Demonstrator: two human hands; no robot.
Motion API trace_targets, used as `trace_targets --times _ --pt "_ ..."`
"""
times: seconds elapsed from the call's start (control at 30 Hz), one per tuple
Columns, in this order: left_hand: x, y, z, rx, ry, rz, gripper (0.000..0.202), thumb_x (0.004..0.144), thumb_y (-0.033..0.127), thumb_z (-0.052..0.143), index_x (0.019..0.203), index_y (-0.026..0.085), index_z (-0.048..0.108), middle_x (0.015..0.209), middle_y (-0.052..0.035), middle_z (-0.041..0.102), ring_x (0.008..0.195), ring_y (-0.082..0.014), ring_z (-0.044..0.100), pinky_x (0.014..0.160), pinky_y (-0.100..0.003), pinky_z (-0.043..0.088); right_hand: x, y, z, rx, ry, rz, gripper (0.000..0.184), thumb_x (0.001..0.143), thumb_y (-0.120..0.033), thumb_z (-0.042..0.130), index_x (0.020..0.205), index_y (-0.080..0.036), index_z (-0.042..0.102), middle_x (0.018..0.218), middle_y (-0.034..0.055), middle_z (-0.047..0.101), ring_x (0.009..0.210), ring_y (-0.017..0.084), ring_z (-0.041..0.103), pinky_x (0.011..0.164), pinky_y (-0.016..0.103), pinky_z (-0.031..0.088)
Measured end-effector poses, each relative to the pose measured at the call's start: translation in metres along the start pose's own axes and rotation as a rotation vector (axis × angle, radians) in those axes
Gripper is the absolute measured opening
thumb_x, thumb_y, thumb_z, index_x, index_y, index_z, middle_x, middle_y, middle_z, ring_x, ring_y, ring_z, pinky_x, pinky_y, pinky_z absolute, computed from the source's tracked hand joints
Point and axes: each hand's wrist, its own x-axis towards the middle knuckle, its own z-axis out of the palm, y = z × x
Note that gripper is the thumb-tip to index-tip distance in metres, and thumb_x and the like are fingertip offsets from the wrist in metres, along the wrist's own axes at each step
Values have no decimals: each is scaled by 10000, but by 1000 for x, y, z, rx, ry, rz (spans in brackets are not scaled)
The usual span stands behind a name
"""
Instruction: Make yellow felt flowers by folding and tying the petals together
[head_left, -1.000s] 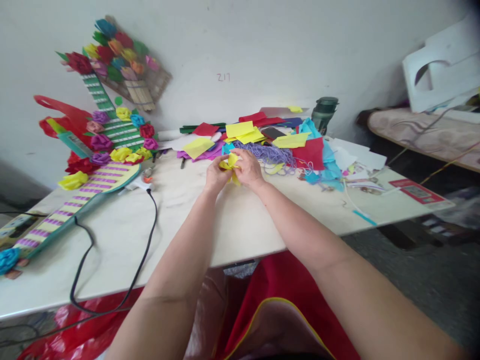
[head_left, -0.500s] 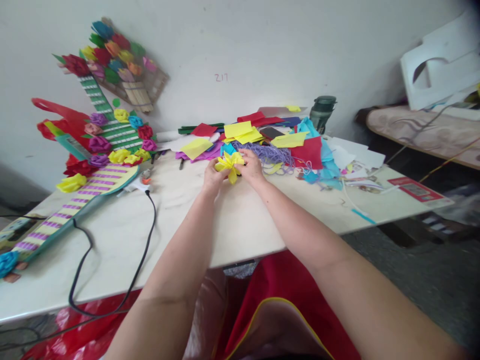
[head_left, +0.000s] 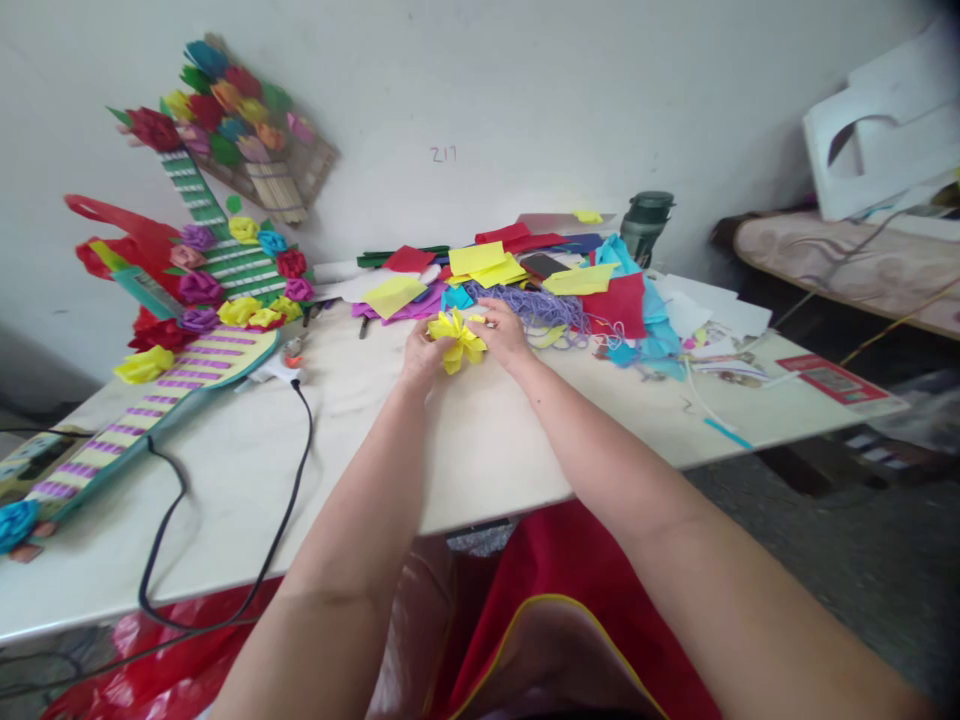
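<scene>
Between my two hands, just above the white table (head_left: 495, 440), is a yellow paper flower (head_left: 459, 345) with its petals spread. My left hand (head_left: 424, 355) grips its left side, the thumb lying over the petals. On the other side my right hand (head_left: 504, 332) pinches the petals' right edge with thumb and fingertips. The underside of the flower is hidden. Right behind the hands lie a small blue paper piece (head_left: 456, 297), a tangle of purple yarn (head_left: 547, 308) and yellow paper sheets (head_left: 487, 264).
At left stands a striped board (head_left: 161, 385) trimmed with paper flowers, beside a glue gun (head_left: 281, 365) and a black cord (head_left: 300, 470). A dark green bottle (head_left: 646, 225) stands at the wall. Blue crepe paper (head_left: 660, 330) and white scraps (head_left: 739, 308) lie to the right.
The yellow flower has turned in my hands and looks fuller and rounder, having shifted slightly left. My left hand has moved a little left; my right hand stays at the petals.
</scene>
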Motion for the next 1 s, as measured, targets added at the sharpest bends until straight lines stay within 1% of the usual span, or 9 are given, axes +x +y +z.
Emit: trace_targets --times 0.1,0.2,0.37,0.47,0.6,0.73,0.87,1.0 --pt "-2 2 1 0 -1 -14 523 423 252 737 922 176 597 766 -12 661 776 -218 652 691 -330 528 1 2 2 -28 13 3 69 648 -231 673 587 -198 674 1202 59 666 1124 239 606 1033 399 446" --pt "-2 1 1 2 -19 11 518 425 245 746 917 179 598 775 -11 670 764 -212 652 693 -331 530 1 2 3 -24 16 -16 77 647 -220 670 572 -203 671 1175 51 677 1106 227 614 1024 388 451" --pt "0 -1 -1 22 -43 59 472 456 242 716 907 175 593 801 -19 675 786 -203 650 736 -326 522 0 1 1 41 -6 -27 168 699 -307 664 564 -208 673 1036 39 711 1044 204 631 1007 369 454" --pt "0 -1 -1 53 -65 72 466 464 235 706 911 184 588 791 -11 669 777 -194 643 738 -318 520 1 0 -3 86 13 -18 215 740 -353 625 594 -206 685 979 40 718 1025 201 636 1003 366 452" --pt "-1 -2 -1 98 -122 90 486 485 246 698 953 193 583 819 -14 676 818 -209 647 752 -322 510 4 0 -6 109 40 27 185 720 -325 625 616 -190 697 983 59 715 1031 213 638 1009 371 448" --pt "0 -3 -2 121 -168 93 503 499 257 702 982 187 582 835 -19 673 856 -226 648 772 -333 503 5 -2 -8 113 34 54 122 676 -259 635 584 -193 678 986 40 715 1021 205 641 1019 373 445" --pt "-1 -2 -2 109 -164 79 507 492 217 706 984 165 593 844 -23 678 849 -221 653 763 -317 505 5 -5 -11 127 11 83 87 639 -236 652 565 -194 673 1015 37 717 1040 208 641 1030 383 442" --pt "-2 -1 -2 117 -159 82 492 496 202 704 974 162 594 827 -18 672 830 -215 649 742 -303 497 5 -4 -11 170 -27 159 82 592 -236 670 531 -184 655 1053 40 716 1041 219 647 1004 381 465"
